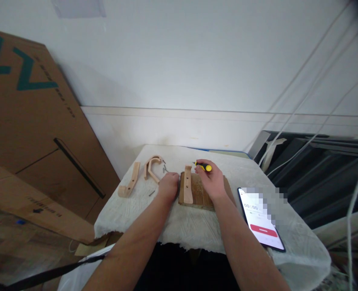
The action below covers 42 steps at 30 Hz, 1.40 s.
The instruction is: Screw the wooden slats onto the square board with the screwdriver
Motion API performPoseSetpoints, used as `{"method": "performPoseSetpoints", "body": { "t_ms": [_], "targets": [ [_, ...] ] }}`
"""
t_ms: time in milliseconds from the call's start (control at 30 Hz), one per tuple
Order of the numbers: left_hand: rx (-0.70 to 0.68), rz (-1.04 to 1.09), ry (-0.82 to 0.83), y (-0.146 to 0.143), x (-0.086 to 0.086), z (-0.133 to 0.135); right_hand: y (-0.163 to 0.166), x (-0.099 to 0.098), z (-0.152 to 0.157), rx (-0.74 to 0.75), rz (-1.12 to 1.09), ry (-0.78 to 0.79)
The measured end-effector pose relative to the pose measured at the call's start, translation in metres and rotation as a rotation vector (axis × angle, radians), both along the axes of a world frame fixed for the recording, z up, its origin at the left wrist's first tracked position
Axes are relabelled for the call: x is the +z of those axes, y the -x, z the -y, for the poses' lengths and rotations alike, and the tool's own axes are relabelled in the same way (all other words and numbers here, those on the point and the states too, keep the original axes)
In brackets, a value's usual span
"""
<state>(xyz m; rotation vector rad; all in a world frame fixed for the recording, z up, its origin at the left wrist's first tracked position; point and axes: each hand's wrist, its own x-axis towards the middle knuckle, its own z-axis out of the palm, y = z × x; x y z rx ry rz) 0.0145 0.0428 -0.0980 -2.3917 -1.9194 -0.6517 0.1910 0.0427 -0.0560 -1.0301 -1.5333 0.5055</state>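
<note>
A yellow-and-black screwdriver [203, 166] is in the closed fingers of my right hand [211, 180], its short tip pointing left. That hand is above a brown wooden board [205, 198]. On the board's left part lies a pale wooden hook [188, 186] with two dark holes along it. My left hand [169, 186] is closed on the cloth beside the board's left edge. Whatever its fingers may hold is hidden. Several small screws [164, 169] lie just beyond it, and another screw [151, 193] rests to its left.
Further left on the cloth-covered table [194, 230] are a wooden hook [130, 184] and curved wooden hooks [152, 167]. A phone [260, 220] showing a timer lies at the right. A large cardboard box [30, 133] stands left, and white cables [306, 97] hang at the right.
</note>
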Motion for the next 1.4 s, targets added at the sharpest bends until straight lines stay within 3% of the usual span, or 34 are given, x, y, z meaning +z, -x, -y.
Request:
{"method": "performPoseSetpoints", "body": {
  "t_ms": [267, 467, 800, 1000, 1167, 1300, 1400],
  "targets": [
    [0.178, -0.109, 0.101, 0.001, 0.006, 0.01, 0.003, 0.005, 0.01, 0.081, -0.063, -0.001],
    [0.178, -0.105, 0.086, 0.003, 0.005, 0.008, 0.006, 0.006, 0.013, 0.223, -0.252, 0.125],
    [0.129, -0.099, 0.01, 0.003, 0.0, -0.001, 0.006, 0.012, 0.013, 0.242, -0.284, 0.179],
    [0.022, 0.241, -0.18, 0.002, -0.004, 0.003, 0.006, 0.011, 0.012, 0.233, -0.315, 0.169],
    [-0.206, 0.509, -0.302, -0.003, 0.005, 0.01, 0.004, 0.011, 0.011, 0.226, -0.353, 0.156],
    [-0.255, 0.704, -0.215, -0.007, 0.008, 0.012, 0.003, 0.01, 0.009, 0.229, -0.363, 0.146],
    [-0.242, 0.984, 0.037, -0.008, 0.009, 0.012, 0.003, 0.01, 0.008, 0.229, -0.353, 0.148]
  ]
}}
